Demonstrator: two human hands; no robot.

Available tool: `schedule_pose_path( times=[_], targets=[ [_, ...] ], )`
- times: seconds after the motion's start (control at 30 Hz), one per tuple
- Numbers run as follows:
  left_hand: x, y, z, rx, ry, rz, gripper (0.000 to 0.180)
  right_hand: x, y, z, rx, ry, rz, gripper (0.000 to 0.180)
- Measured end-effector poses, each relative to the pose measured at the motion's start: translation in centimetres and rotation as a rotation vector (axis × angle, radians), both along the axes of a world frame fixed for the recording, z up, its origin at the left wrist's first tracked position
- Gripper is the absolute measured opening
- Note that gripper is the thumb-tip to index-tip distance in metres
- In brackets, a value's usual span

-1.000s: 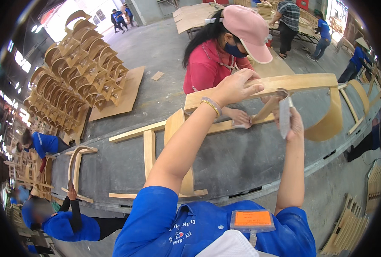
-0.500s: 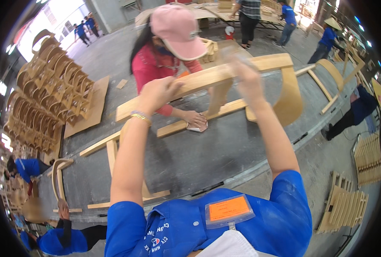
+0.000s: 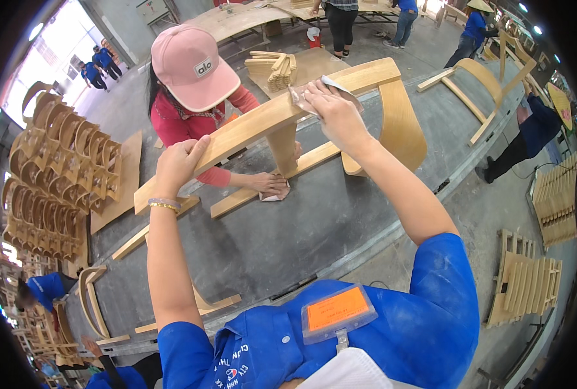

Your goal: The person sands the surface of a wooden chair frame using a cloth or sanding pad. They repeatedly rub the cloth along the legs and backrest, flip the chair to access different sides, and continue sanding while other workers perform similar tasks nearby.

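A pale wooden chair frame stands on the grey table in front of me, its upper rail running up to the right and a broad curved back piece at its right end. My left hand is closed round the rail near its left end. On the same rail, further right, my right hand presses down a folded sheet of sandpaper, pale on its back. Across the table, a co-worker's hand holds another sandpaper sheet against the frame's lower rail.
The co-worker in a pink cap leans close to the frame's far side. Other chair frames lie along the grey table. Stacked curved wooden parts stand at left, slatted pieces on the floor at right.
My right hand, blurred before, now shows clearly with the sandpaper on the rail. The view has shifted, so the frame and co-worker appear further left.
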State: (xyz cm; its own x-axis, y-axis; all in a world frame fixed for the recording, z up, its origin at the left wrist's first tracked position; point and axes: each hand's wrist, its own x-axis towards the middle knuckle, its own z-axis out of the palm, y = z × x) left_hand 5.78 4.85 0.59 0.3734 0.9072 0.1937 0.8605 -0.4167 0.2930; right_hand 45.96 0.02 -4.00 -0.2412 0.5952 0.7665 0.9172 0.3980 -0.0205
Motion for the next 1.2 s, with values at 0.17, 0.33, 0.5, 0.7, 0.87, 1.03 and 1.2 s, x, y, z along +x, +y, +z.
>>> schedule_pose_path(
  times=[0.17,0.33,0.5,0.7,0.87,1.03,1.2],
  targets=[
    [0.3,0.3,-0.5,0.029,-0.024,0.011,0.069,8.2,0.7,3.2,-0.160,0.267,-0.602,0.044],
    [0.2,0.8,-0.6,0.037,-0.034,-0.021,0.071,3.0,2.4,0.9,-0.133,0.093,-0.264,0.038],
    [0.7,0.4,-0.5,0.037,-0.035,-0.031,0.071,4.8,0.6,1.3,-0.037,0.251,-0.192,0.036],
    [1.1,0.7,-0.1,0.016,0.026,-0.009,0.071,5.1,2.7,2.9,-0.165,0.167,-0.548,0.029],
    [1.5,1.1,-0.4,-0.018,-0.003,0.005,0.070,-0.6,1.6,-1.4,-0.054,0.064,-0.057,0.040],
    [1.7,1.2,-0.5,0.011,0.041,-0.017,0.069,12.1,1.8,3.0,-0.167,0.333,-0.726,0.052],
    [1.8,2.2,-0.5,0.057,0.016,-0.027,0.071,4.4,3.0,-0.3,-0.079,0.255,-0.378,0.046]
  ],
)
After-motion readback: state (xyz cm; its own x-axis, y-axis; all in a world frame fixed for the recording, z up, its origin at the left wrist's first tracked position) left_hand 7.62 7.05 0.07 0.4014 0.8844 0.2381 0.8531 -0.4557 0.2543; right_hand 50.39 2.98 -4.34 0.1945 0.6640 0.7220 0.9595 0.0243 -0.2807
